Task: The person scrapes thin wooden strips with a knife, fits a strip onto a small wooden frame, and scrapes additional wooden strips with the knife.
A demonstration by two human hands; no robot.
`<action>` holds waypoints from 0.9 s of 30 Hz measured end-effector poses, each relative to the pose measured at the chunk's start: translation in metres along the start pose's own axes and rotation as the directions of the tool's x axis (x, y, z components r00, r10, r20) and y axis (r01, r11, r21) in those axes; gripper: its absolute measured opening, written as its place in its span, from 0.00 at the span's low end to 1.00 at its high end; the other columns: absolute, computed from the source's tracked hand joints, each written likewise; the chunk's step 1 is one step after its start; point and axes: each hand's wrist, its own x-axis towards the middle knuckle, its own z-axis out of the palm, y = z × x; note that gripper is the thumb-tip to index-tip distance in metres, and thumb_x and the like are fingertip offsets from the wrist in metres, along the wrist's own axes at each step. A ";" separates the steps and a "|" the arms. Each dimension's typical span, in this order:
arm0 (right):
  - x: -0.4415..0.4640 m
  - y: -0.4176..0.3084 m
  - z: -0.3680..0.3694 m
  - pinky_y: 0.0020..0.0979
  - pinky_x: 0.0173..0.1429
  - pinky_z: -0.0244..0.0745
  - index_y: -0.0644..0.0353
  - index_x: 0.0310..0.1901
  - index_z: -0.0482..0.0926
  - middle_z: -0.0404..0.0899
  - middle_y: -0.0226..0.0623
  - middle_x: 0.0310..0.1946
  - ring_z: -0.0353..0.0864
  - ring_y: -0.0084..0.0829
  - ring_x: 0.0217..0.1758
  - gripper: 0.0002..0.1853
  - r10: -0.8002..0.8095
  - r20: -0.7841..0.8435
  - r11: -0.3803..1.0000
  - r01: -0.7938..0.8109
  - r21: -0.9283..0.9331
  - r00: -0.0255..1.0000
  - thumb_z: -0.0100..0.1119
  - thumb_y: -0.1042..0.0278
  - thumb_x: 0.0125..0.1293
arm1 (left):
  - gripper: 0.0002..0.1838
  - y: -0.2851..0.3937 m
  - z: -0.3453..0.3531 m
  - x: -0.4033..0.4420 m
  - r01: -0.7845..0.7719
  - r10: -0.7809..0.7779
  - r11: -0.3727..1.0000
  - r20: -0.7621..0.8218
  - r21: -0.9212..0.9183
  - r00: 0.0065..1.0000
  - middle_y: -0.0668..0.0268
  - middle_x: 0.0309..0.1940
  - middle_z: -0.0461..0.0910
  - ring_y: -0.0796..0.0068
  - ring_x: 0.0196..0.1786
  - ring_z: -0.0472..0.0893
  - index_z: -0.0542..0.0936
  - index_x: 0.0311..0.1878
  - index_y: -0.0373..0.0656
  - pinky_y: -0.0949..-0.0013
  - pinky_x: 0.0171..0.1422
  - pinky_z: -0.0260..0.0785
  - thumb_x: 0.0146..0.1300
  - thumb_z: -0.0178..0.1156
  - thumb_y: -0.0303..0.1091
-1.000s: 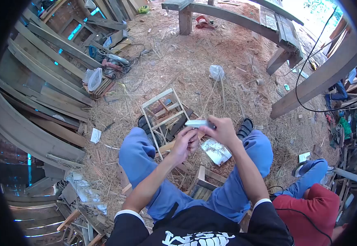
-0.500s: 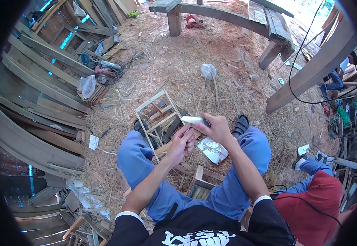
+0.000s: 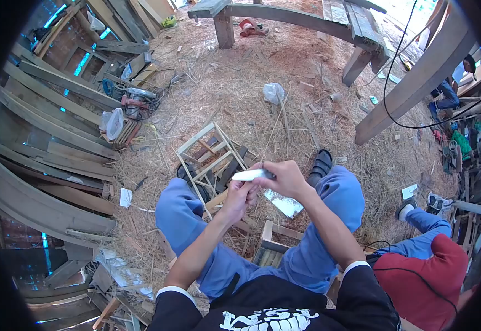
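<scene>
My right hand [image 3: 285, 179] is closed around a slim object with a white end [image 3: 250, 175], which points left above my left hand. My left hand [image 3: 238, 199] is closed just below it, its fingertips pinched together; whatever they hold is too small to name. Beyond my hands a light wooden frame [image 3: 211, 165] lies on the ground between my feet. A white sheet [image 3: 284, 203] with shavings on it shows under my right hand, partly covered. Closer to me stands a small wooden box-like piece [image 3: 270, 246].
A wooden bench [image 3: 290, 15] stands ahead, with a slanted post [image 3: 406, 83] at right. Power tools [image 3: 138, 102] and a plastic bag [image 3: 274, 92] lie on the ground. A person in red [image 3: 422, 276] sits at lower right. Planks [image 3: 47, 138] lean at left.
Both hands have moved slightly left and nearer to me. The white end has shifted down and left with my right hand. The surroundings have slid left as the view turned.
</scene>
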 end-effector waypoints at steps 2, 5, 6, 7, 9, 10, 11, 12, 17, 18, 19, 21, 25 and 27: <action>-0.002 -0.001 0.002 0.42 0.28 0.72 0.59 0.31 0.79 0.76 0.47 0.18 0.80 0.48 0.22 0.24 0.002 -0.015 1.000 -0.002 0.011 1.000 0.68 0.43 0.64 | 0.25 -0.001 -0.002 0.001 0.000 0.001 0.999 0.019 -0.050 1.000 0.81 0.24 0.60 0.90 0.22 0.57 0.69 0.74 0.51 0.81 0.23 0.48 0.77 0.57 0.35; 0.007 0.015 -0.007 0.42 0.27 0.71 0.60 0.31 0.78 0.75 0.46 0.17 0.80 0.49 0.22 0.23 0.085 -0.127 0.995 -0.092 -0.046 0.988 0.67 0.44 0.64 | 0.23 -0.003 -0.003 0.003 -0.019 0.020 0.997 0.015 -0.068 1.000 0.80 0.24 0.62 0.90 0.22 0.58 0.71 0.73 0.50 0.80 0.23 0.47 0.76 0.57 0.35; 0.011 0.019 -0.011 0.42 0.27 0.71 0.60 0.31 0.78 0.75 0.46 0.18 0.80 0.49 0.22 0.23 0.132 -0.140 0.988 -0.142 -0.059 0.981 0.67 0.44 0.64 | 0.23 -0.001 0.001 0.000 -0.029 0.030 0.998 0.020 -0.056 0.999 0.80 0.24 0.62 0.90 0.22 0.58 0.71 0.72 0.50 0.80 0.22 0.47 0.76 0.57 0.35; 0.013 0.021 -0.013 0.42 0.28 0.71 0.60 0.31 0.79 0.75 0.46 0.18 0.80 0.49 0.22 0.23 0.179 -0.156 0.979 -0.192 -0.072 0.972 0.67 0.45 0.64 | 0.23 0.001 0.003 -0.001 -0.039 0.040 0.998 0.026 -0.043 0.999 0.80 0.24 0.62 0.90 0.21 0.58 0.72 0.72 0.50 0.80 0.22 0.47 0.76 0.57 0.35; 0.010 0.013 -0.008 0.42 0.28 0.73 0.58 0.30 0.78 0.76 0.46 0.17 0.81 0.48 0.22 0.24 0.116 -0.116 0.991 -0.123 -0.058 0.986 0.66 0.41 0.64 | 0.23 -0.002 -0.001 0.002 -0.006 0.006 0.999 0.006 -0.052 1.000 0.79 0.24 0.63 0.90 0.21 0.59 0.72 0.72 0.50 0.80 0.22 0.47 0.76 0.57 0.34; 0.006 0.006 -0.002 0.41 0.28 0.73 0.59 0.30 0.78 0.76 0.46 0.18 0.81 0.49 0.23 0.24 0.059 -0.087 0.998 -0.061 -0.024 0.994 0.67 0.43 0.64 | 0.23 -0.003 -0.003 0.002 0.009 -0.009 0.998 -0.008 -0.057 1.000 0.79 0.24 0.63 0.90 0.21 0.59 0.71 0.72 0.50 0.79 0.22 0.47 0.76 0.57 0.34; 0.004 0.000 0.004 0.41 0.29 0.72 0.60 0.30 0.77 0.76 0.47 0.18 0.81 0.49 0.23 0.24 0.000 -0.057 1.000 0.001 0.015 0.998 0.68 0.44 0.63 | 0.23 -0.003 -0.005 0.002 -0.001 0.000 0.997 -0.012 -0.078 1.000 0.79 0.25 0.63 0.90 0.22 0.59 0.72 0.72 0.50 0.80 0.22 0.48 0.75 0.57 0.34; 0.004 -0.006 0.007 0.41 0.28 0.72 0.59 0.30 0.77 0.76 0.46 0.18 0.81 0.49 0.23 0.22 -0.025 0.019 0.998 0.024 0.058 0.999 0.69 0.45 0.63 | 0.23 -0.002 -0.006 0.001 -0.010 0.008 0.995 -0.018 -0.098 1.000 0.79 0.25 0.63 0.90 0.22 0.59 0.72 0.72 0.49 0.80 0.23 0.49 0.75 0.58 0.34; 0.025 0.013 -0.006 0.42 0.28 0.74 0.59 0.29 0.78 0.77 0.47 0.18 0.82 0.48 0.23 0.24 0.109 -0.092 0.990 -0.117 -0.083 0.990 0.68 0.42 0.63 | 0.23 0.013 -0.010 -0.010 -0.023 0.027 0.987 0.026 -0.158 0.999 0.78 0.25 0.61 0.89 0.22 0.57 0.72 0.72 0.50 0.80 0.24 0.48 0.76 0.56 0.34; 0.027 0.014 -0.009 0.42 0.28 0.73 0.59 0.30 0.78 0.76 0.47 0.18 0.82 0.48 0.23 0.23 0.126 -0.093 0.986 -0.135 -0.097 0.988 0.68 0.45 0.63 | 0.23 0.015 -0.010 -0.012 -0.022 0.029 0.988 0.042 -0.150 0.999 0.78 0.25 0.61 0.89 0.22 0.56 0.70 0.73 0.50 0.80 0.24 0.48 0.77 0.53 0.34; 0.029 0.015 -0.012 0.42 0.29 0.72 0.60 0.30 0.77 0.75 0.48 0.18 0.81 0.47 0.23 0.21 0.144 -0.097 0.981 -0.155 -0.113 0.985 0.68 0.47 0.63 | 0.23 0.013 -0.012 -0.012 -0.014 0.018 0.989 0.027 -0.146 0.999 0.78 0.25 0.61 0.89 0.22 0.56 0.71 0.73 0.51 0.80 0.24 0.48 0.77 0.53 0.34; 0.014 0.006 0.002 0.41 0.29 0.72 0.60 0.31 0.78 0.75 0.46 0.18 0.80 0.46 0.22 0.23 0.036 0.023 0.999 -0.036 0.014 0.999 0.67 0.45 0.64 | 0.23 0.006 -0.019 -0.008 0.001 -0.001 0.991 0.000 -0.135 1.000 0.79 0.26 0.62 0.90 0.21 0.57 0.71 0.73 0.54 0.81 0.22 0.48 0.78 0.53 0.35; 0.015 -0.001 -0.003 0.40 0.28 0.73 0.59 0.32 0.80 0.75 0.43 0.16 0.81 0.43 0.21 0.25 -0.005 0.088 0.999 0.008 -0.038 0.996 0.69 0.41 0.62 | 0.24 0.014 -0.014 -0.012 -0.008 0.009 0.996 0.005 -0.088 1.000 0.79 0.26 0.61 0.89 0.21 0.58 0.69 0.75 0.55 0.81 0.22 0.49 0.77 0.54 0.36; 0.020 0.012 -0.002 0.39 0.29 0.76 0.57 0.32 0.82 0.78 0.41 0.17 0.83 0.43 0.21 0.27 0.042 -0.045 0.998 -0.044 -0.055 0.998 0.67 0.35 0.61 | 0.24 0.016 -0.015 -0.009 -0.047 0.048 0.995 0.015 -0.087 0.999 0.78 0.26 0.62 0.89 0.22 0.58 0.69 0.75 0.53 0.80 0.23 0.49 0.77 0.54 0.35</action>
